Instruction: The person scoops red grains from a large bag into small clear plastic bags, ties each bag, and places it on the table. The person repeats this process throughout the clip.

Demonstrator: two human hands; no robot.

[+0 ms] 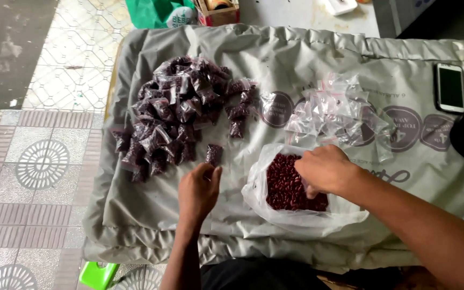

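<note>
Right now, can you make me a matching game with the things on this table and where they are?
Things:
1. pile of filled bean packets
2. empty clear packets
3. phone
4. open bag of red beans

Places:
A. far right edge
B. under the right hand
C. left side of the cloth
D. middle, beyond the open bag

Pairs: 1-C, 2-D, 3-A, 4-B

Soft, even daylight, fairly bright, with only faint shadows under the hands; dull sheen on the grey plastic sheet (307, 59) and glints on the clear empty bags (339, 110); slightly soft, compressed detail throughout
</note>
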